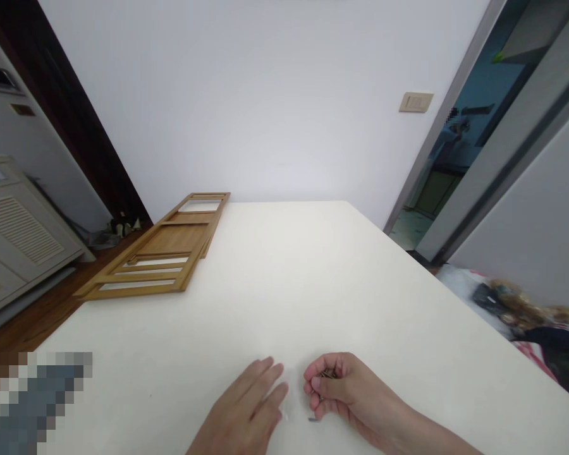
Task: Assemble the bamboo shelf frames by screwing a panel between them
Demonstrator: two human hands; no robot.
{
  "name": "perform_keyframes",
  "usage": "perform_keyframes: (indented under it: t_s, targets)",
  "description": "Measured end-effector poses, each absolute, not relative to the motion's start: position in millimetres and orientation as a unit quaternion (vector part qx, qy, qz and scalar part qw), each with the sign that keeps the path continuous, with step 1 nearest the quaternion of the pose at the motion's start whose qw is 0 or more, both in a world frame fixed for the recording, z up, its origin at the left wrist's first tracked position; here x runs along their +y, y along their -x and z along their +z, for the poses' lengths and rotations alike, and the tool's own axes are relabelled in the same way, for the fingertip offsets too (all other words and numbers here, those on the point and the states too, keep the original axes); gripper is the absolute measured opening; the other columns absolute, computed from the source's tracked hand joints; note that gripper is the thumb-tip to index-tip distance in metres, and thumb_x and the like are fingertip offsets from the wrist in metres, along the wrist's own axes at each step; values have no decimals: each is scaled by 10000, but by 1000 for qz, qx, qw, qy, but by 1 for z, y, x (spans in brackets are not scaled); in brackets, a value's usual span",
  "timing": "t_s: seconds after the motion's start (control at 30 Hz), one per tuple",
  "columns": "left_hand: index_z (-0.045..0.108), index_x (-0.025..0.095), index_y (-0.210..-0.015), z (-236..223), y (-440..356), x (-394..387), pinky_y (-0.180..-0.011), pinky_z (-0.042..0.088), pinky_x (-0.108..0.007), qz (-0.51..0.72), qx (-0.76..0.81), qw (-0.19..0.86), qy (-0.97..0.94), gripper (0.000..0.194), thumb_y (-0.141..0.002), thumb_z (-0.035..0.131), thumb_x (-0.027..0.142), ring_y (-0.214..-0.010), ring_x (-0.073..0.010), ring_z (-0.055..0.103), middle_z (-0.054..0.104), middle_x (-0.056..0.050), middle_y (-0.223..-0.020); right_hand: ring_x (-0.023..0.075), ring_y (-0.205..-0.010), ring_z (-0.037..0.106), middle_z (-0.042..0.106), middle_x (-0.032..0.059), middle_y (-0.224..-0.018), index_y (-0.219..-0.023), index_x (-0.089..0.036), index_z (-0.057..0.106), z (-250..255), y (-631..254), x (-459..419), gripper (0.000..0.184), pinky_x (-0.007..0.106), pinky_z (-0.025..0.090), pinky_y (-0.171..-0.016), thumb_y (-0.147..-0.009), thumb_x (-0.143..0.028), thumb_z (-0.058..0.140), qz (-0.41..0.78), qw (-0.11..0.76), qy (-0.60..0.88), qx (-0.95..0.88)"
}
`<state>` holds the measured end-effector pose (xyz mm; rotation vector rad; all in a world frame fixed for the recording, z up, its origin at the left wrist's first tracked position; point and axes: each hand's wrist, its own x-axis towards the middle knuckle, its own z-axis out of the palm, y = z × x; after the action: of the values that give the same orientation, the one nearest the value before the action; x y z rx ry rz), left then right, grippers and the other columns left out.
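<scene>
My right hand (344, 392) is closed around a bunch of small brass-coloured screws (329, 374), held in the curled fingers just above the white table. A small grey metal piece (313, 419) shows below those fingers; its kind is unclear. To the left, my left hand (249, 404) rests low over the tabletop with its fingers stretched out. Near its fingertips lies a faint clear scrap (285, 415), perhaps plastic, hard to make out. The two hands are apart from each other.
A folded wooden frame with slats (177, 240) lies along the left side of the white table (284, 265). A blurred-out grey-blue object (33, 404) is at the near left corner. The table's far edge meets the wall (284, 114). Piled items (526, 309) lie beyond the right edge.
</scene>
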<state>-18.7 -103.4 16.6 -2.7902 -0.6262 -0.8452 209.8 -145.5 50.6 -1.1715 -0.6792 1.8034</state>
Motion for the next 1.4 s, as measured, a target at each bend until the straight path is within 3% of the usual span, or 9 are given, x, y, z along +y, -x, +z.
perform_keyframes:
  t_s: [0.17, 0.3, 0.47, 0.57, 0.73, 0.93, 1.17, 1.4]
  targets:
    - [425, 105, -1420, -6, 12, -106, -1024, 432, -354, -170, -158, 137, 963, 681, -927, 402, 574, -1310, -245, 474, 559, -122, -1398, 137, -611, 616, 663, 40, -699, -788, -100, 664, 52, -210, -146, 200, 299, 492, -652, -657, -212, 764, 709, 427, 480, -291]
    - [372, 173, -1465, -19, 12, -113, -1104, 337, -373, -169, -182, 150, 957, 576, -960, 425, 445, -1346, -222, 428, 524, -85, -1438, 141, -607, 618, 652, 27, -672, -760, -106, 661, 55, -208, -149, 219, 288, 486, -626, -620, -228, 778, 700, 423, 497, -290]
    - [507, 148, -1368, -2, 14, -118, -987, 467, -334, -248, -188, 162, 936, 593, -949, 380, 547, -1279, -234, 506, 618, -111, -1325, 131, -606, 614, 660, 34, -702, -760, -109, 659, 64, -211, -149, 246, 275, 482, -605, -611, -244, 801, 711, 407, 499, -283]
    - [541, 121, -1315, 17, 20, -117, -976, 494, -316, -271, -219, 118, 930, 477, -973, 398, 423, -1273, -213, 515, 617, -105, -1324, 121, -601, 608, 662, 34, -717, -768, -112, 655, 72, -214, -145, 258, 266, 481, -600, -607, -238, 811, 709, 412, 497, -284]
    - [647, 172, -1062, 31, 27, -119, -869, 556, -286, -320, -246, 37, 914, 224, -941, 468, 233, -1001, -176, 651, 709, -83, -1058, 121, -609, 606, 661, 33, -718, -766, -113, 651, 81, -213, -141, 253, 263, 482, -598, -610, -234, 810, 703, 412, 499, -295]
    - [670, 207, -946, 28, 18, -121, -711, 580, -313, -314, -226, 14, 922, 243, -935, 429, 176, -806, -186, 650, 701, -54, -877, 119, -600, 600, 657, 30, -713, -762, -116, 643, 80, -210, -141, 269, 265, 477, -588, -580, -221, 811, 708, 409, 504, -279]
    - [680, 191, -948, 19, 16, -122, -738, 563, -296, -336, -164, 49, 926, 286, -958, 396, 162, -808, -169, 644, 706, -56, -869, 131, -606, 608, 650, 14, -683, -774, -132, 615, 69, -186, -143, 258, 289, 484, -619, -604, -254, 766, 707, 394, 507, -296]
    - [687, 168, -973, 11, 29, -122, -842, 565, -282, -341, -172, 82, 920, 206, -930, 492, 220, -960, -183, 659, 726, -67, -1006, 131, -562, 604, 633, -19, -570, -799, -168, 590, 45, -183, -147, 107, 282, 470, -617, -723, -244, 591, 602, 320, 603, -415]
